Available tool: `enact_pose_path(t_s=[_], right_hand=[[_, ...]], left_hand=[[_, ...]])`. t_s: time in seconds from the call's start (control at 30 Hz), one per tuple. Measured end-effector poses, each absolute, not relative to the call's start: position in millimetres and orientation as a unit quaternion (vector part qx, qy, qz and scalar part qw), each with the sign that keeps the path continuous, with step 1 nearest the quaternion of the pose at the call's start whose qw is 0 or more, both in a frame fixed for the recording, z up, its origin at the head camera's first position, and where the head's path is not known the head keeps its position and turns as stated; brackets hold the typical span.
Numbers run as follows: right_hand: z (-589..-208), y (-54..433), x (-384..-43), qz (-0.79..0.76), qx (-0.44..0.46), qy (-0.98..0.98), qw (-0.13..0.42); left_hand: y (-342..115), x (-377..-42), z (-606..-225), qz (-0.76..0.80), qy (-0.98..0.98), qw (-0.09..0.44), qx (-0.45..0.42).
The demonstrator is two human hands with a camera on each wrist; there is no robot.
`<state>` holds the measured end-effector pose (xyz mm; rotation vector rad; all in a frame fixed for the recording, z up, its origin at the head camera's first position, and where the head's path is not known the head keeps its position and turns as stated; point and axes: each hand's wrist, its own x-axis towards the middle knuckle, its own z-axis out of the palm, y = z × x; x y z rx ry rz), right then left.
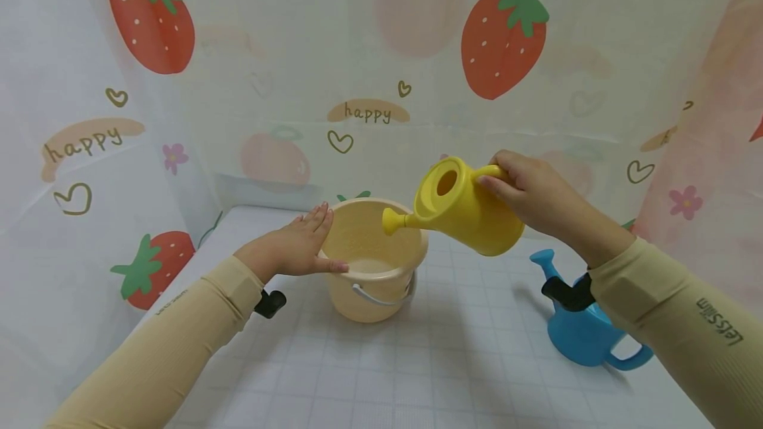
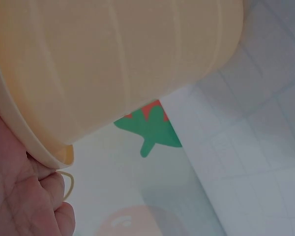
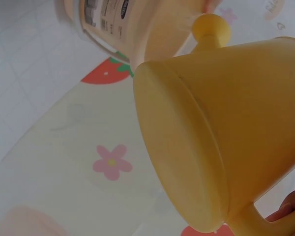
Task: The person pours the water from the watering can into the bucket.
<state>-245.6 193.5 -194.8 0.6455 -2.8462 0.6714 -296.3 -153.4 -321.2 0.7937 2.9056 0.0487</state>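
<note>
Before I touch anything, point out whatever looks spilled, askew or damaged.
Nothing stands out. The yellow watering can tilts toward the bucket, but the right hand holds it; the bucket stands upright, and no spill or damage shows. The blue watering can is partly hidden.

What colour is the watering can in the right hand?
The watering can is plain yellow, best seen in the head view.
</note>
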Motion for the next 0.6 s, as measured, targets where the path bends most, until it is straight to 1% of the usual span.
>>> enact_pose_path(t_s=[0.6], right_hand=[[-194.3,192.3,-244.1,0.216,0.219,-0.949,0.076]], left_hand=[[-152.8,-298.2,-321.7,0.015,0.963,0.067,0.262]])
